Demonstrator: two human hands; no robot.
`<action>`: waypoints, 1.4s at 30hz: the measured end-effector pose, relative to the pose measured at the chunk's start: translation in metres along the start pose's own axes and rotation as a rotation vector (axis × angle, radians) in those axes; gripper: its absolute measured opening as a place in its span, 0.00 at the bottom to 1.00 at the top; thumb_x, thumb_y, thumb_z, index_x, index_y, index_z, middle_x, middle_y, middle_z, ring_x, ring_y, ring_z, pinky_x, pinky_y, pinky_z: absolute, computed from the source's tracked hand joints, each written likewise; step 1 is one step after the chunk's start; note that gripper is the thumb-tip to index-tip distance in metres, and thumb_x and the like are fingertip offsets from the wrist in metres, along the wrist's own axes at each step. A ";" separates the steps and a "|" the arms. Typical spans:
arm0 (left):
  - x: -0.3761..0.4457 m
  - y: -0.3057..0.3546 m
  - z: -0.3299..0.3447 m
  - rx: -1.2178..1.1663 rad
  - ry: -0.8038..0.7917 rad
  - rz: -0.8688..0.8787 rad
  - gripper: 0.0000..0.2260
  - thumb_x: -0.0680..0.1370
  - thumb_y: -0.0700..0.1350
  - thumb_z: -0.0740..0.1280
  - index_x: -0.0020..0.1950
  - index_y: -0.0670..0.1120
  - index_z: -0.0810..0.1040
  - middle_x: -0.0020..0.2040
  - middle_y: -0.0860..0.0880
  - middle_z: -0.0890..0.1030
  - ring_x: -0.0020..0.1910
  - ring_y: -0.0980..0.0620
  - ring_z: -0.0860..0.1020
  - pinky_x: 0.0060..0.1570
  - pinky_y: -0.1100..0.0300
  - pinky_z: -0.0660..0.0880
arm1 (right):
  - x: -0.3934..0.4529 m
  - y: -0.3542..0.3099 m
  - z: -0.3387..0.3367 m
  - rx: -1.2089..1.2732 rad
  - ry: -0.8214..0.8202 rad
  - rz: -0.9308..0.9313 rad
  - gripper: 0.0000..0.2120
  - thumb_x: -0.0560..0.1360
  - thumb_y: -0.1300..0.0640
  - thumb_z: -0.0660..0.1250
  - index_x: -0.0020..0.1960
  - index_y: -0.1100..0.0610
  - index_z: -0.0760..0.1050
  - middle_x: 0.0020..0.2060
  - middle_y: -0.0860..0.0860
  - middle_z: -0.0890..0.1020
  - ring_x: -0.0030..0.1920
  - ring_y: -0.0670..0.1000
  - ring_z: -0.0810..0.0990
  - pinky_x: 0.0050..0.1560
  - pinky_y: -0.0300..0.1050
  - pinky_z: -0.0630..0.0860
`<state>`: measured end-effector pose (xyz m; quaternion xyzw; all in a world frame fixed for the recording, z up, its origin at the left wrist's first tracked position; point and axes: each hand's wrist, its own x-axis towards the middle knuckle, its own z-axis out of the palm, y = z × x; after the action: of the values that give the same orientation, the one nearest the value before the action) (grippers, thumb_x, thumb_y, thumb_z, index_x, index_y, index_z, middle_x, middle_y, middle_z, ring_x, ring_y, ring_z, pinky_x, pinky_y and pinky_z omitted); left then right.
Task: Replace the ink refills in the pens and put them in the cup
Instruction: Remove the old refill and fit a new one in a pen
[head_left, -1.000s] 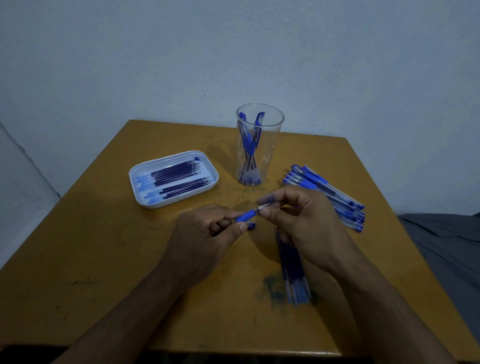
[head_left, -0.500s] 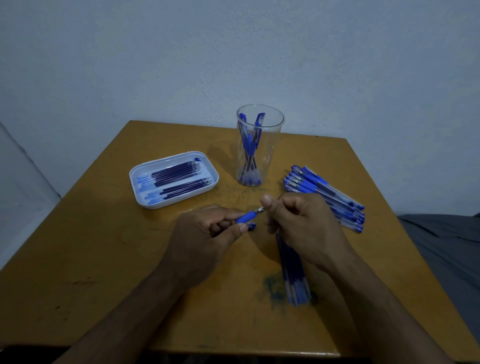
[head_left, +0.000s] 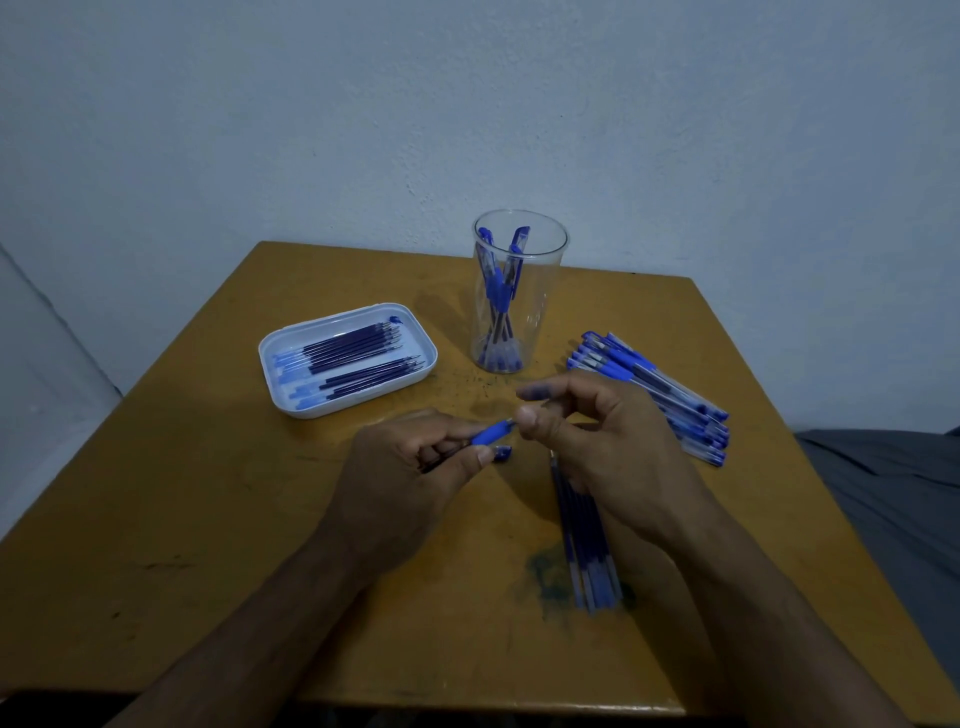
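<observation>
In the head view, the left hand is curled round a blue-gripped ballpoint pen, holding it low over the middle of the desk with its long axis running from the palm up and to the right, so the grip end and tip point straight at the right hand. The right hand's thumb meets that tip end, while its ink-stained forefinger is lifted and bent above it; whether it pinches the small tip piece or merely touches it cannot be told, so its grasp is uncertain. The right hand is plainly the nearer one to the tip, and any twisting or pulling would likely run along the pen's axis, away from the left fist. A small blue cap-like piece lies on the desk just below the pen's grip. Behind the hands, toward the far edge, stands a tall clear plastic cup already holding a few blue pens upright. Toward the far left corner sits a white rounded plastic tray with dark blue refills. By the right edge lies a fanned pile of blue capped pens, and a bundle of loose refills runs toward the near edge, partly under the right wrist, over an ink smudge. The worn ochre wooden desk stands against a pale bluish wall.
</observation>
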<state>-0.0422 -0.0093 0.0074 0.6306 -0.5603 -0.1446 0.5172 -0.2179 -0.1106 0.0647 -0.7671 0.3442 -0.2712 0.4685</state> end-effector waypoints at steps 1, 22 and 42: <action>0.000 0.001 0.000 -0.003 -0.004 0.005 0.10 0.75 0.47 0.75 0.56 0.55 0.85 0.39 0.55 0.82 0.37 0.49 0.78 0.35 0.59 0.75 | 0.000 -0.001 0.000 0.040 -0.012 0.006 0.06 0.76 0.51 0.71 0.51 0.51 0.83 0.36 0.48 0.81 0.27 0.43 0.73 0.29 0.36 0.70; 0.007 0.001 -0.015 -0.035 0.287 -0.149 0.06 0.77 0.45 0.72 0.53 0.54 0.82 0.37 0.52 0.83 0.37 0.51 0.80 0.40 0.59 0.79 | 0.005 0.001 0.037 -0.893 -0.170 -0.048 0.13 0.83 0.49 0.61 0.65 0.49 0.77 0.62 0.47 0.71 0.52 0.49 0.76 0.52 0.47 0.78; 0.001 0.003 -0.007 -0.065 0.090 -0.054 0.12 0.78 0.48 0.70 0.59 0.61 0.80 0.40 0.51 0.82 0.38 0.49 0.79 0.40 0.53 0.77 | 0.004 -0.002 0.017 0.379 0.256 0.088 0.11 0.77 0.63 0.72 0.57 0.58 0.74 0.40 0.55 0.87 0.37 0.53 0.86 0.35 0.47 0.81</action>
<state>-0.0380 -0.0058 0.0129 0.6342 -0.5141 -0.1484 0.5580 -0.2024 -0.1043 0.0602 -0.6088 0.3771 -0.4055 0.5682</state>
